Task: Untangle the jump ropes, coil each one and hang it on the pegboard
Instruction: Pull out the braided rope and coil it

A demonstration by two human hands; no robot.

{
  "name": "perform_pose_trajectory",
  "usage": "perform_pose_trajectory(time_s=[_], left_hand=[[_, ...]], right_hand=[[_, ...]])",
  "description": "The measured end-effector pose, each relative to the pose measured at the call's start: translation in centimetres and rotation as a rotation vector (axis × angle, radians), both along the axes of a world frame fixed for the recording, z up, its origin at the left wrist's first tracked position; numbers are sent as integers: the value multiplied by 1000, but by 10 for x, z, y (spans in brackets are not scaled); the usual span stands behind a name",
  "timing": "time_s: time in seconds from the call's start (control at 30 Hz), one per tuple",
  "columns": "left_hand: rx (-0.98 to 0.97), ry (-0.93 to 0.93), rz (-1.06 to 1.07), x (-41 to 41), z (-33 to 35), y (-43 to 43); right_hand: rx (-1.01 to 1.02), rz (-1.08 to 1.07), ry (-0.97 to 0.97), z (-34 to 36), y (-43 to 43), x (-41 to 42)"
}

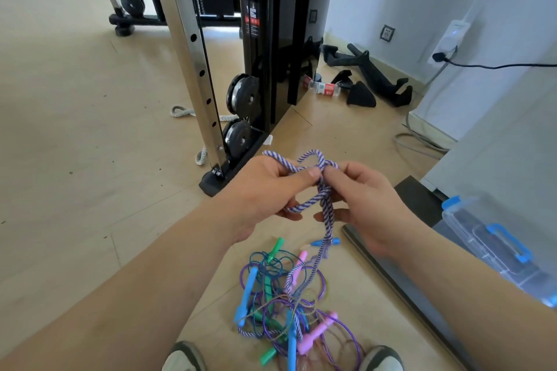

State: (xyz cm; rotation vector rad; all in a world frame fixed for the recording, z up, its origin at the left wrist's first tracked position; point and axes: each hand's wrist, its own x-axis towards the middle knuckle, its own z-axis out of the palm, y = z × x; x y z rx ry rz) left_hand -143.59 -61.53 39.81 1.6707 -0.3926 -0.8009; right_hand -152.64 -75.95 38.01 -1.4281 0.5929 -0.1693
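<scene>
I hold a purple-and-white braided jump rope [327, 214] in front of me, looped and knotted between both hands. My left hand [265, 193] pinches a loop of it with thumb and fingers. My right hand [364, 205] pinches the knot from the other side. The rope's tail hangs down into a tangled pile of jump ropes [289, 304] on the floor, thin purple, blue and green cords with blue, green and pink handles. No pegboard is in view.
A black and chrome cable gym machine [259, 69] stands ahead. A clear plastic box with blue latches [494, 247] sits at the right beside a dark mat [401, 274]. Black handles and a bottle [325, 88] lie by the wall. My shoes [184, 355] flank the pile.
</scene>
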Motion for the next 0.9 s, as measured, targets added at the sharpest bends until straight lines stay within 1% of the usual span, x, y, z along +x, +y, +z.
perform_pose_trajectory(time_s=[0.07,0.1,0.2,0.27,0.3,0.33,0.4,0.5,0.57,0.63,0.7,0.73,0.8,0.83,0.87,0.9], left_hand=[[-16,-92,62,2,-1,-1],[-42,-76,97,4,-2,-1],[-129,119,114,1,1,-2],[-110,165,92,-4,4,-3],[-89,169,90,-5,5,-3],[-67,171,87,-6,6,-3],[-23,163,61,-7,6,-3],[75,87,71,-6,2,-5],[106,40,166,3,-2,-1],[108,31,295,18,-6,7],[51,57,488,35,-5,19],[12,69,600,41,-2,25],[-37,69,760,48,2,34],[-72,91,787,49,2,35],[-123,139,766,46,3,34],[-179,201,703,41,4,31]], right_hand=[[-41,80,-4,1,-3,-1],[-37,112,-7,3,-5,-1],[42,249,39,7,-8,-3],[85,352,47,10,-9,-6],[116,363,33,11,-8,-7],[144,337,23,10,-8,-8],[160,195,12,8,-4,-6],[117,-23,-24,3,1,1],[123,-141,-37,1,-5,4],[185,-322,-39,2,-23,5],[225,-533,1,1,-46,0],[165,-587,55,-2,-56,-4],[-10,-566,177,-8,-62,-9],[-55,-515,210,-10,-59,-9],[-60,-455,222,-11,-53,-8],[-26,-395,221,-11,-45,-6]])
